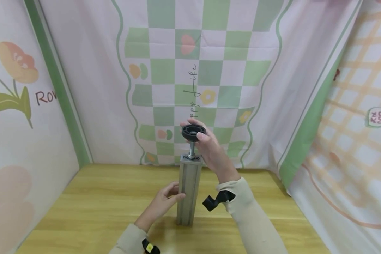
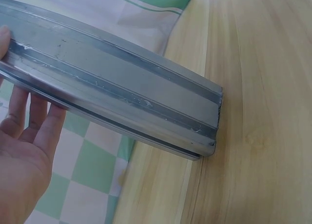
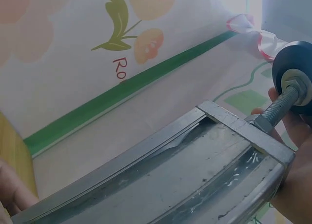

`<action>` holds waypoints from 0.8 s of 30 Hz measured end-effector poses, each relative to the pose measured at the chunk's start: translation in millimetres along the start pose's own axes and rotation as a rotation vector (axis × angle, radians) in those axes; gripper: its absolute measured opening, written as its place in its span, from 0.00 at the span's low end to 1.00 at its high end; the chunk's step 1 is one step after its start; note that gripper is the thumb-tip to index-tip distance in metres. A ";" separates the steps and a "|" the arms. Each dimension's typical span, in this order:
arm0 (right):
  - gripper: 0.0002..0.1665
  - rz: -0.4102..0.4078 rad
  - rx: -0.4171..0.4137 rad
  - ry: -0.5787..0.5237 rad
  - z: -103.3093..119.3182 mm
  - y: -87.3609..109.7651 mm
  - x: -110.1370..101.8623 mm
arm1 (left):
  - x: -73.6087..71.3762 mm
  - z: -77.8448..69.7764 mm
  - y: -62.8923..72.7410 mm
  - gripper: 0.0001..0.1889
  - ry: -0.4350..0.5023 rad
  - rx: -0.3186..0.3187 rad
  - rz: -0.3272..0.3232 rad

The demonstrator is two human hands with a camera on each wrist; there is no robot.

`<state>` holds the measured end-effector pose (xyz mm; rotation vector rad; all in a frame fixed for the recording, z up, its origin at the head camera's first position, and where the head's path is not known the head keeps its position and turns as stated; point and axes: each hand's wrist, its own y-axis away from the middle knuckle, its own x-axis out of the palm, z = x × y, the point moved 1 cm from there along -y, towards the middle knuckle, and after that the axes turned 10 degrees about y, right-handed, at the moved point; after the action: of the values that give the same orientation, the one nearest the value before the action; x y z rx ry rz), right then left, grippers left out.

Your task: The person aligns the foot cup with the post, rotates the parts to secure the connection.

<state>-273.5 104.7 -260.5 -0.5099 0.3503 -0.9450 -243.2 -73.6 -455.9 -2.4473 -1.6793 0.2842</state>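
An aluminium extrusion profile [image 1: 189, 192] stands upright on the wooden table, its grooved side plain in the left wrist view. My left hand [image 1: 163, 201] holds it around the middle, thumb on the near face and fingers behind. From the end plate on top rises a threaded bolt [image 3: 280, 107] with a hex nut at its base. The bolt carries a round black levelling foot [image 1: 193, 132], recessed on its upper face. My right hand [image 1: 211, 148] grips this foot by its rim, thumb on the near right edge and fingers round the far side.
The wooden table [image 1: 114, 197] reaches back to a hanging cloth [image 1: 165, 70] with green and white checks. Printed cloth also hangs at the left [image 1: 16, 141] and right [image 1: 352, 158]. A black strap mount [image 1: 219, 200] sits on the right wrist.
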 end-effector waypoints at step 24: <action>0.37 -0.246 0.035 0.213 6.9 3.5 15.4 | -1.4 3.3 -0.8 0.19 0.026 -0.018 0.002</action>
<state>-259.4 95.3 -257.7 -0.4272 0.4691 -1.2464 -245.2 -74.5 -458.8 -2.4549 -1.6758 0.2378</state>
